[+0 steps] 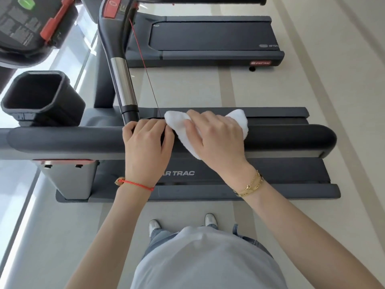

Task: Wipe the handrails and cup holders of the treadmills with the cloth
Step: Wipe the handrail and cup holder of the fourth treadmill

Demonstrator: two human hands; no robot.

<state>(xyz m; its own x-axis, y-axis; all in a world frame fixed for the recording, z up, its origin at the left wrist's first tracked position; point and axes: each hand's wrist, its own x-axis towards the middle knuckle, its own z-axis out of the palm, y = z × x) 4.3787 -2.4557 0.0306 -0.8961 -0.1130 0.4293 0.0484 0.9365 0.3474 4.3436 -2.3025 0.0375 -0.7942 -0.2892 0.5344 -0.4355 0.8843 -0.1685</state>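
Note:
A dark padded handrail (287,138) of the near treadmill runs across the middle of the view. A white cloth (183,130) is draped over it. My right hand (218,138) lies on the cloth with its fingers curved over it, pressing it against the rail. Just to the left, my left hand (145,147) grips the same handrail, its fingers curled over the top and touching the cloth's edge. A black square cup holder (39,94) stands at the left end of the rail, apart from both hands.
The near treadmill's deck (270,174) lies below the rail. A chrome and black upright bar (121,84) with a thin red cord rises behind my left hand. A second treadmill (208,38) stands farther back, and a console (23,24) fills the top left. Pale floor surrounds them.

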